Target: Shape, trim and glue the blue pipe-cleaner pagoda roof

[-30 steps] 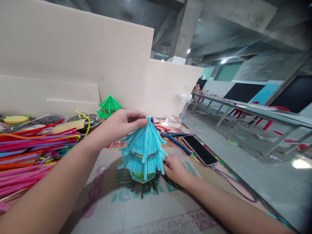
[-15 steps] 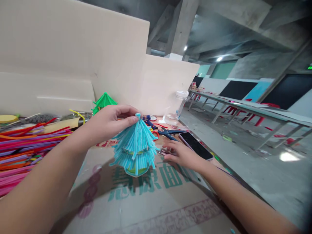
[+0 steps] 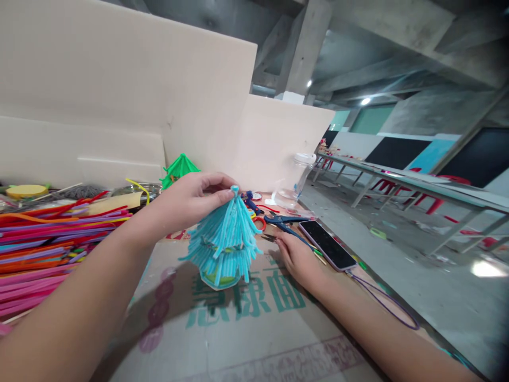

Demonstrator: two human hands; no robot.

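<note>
My left hand (image 3: 199, 199) pinches the tip of a small layered tree of light blue pipe cleaners (image 3: 226, 233). The tree tilts slightly, and a green underside shows at its bottom. To the right of it, my right hand (image 3: 296, 257) is closed around a small pointed metal tool (image 3: 269, 238), whose tip sticks out to the left. Most of that tool is hidden by the fingers, so its kind is unclear. Just beyond lie dark blue-handled pliers (image 3: 288, 218) and a red-orange ring handle (image 3: 260, 223).
Bundled colourful pipe cleaners (image 3: 47, 249) lie on the left. Behind my left hand stands a green pipe-cleaner piece (image 3: 181, 167). A phone (image 3: 328, 244) with a cord lies right, near the table edge. A clear jar (image 3: 294, 180) stands before the pale board (image 3: 207, 106). Printed cardboard (image 3: 238, 339) covers the table.
My right hand's spread fingers have closed around the pointed metal tool. My left hand still holds the tree. The view has shifted slightly, showing more of the phone cord.
</note>
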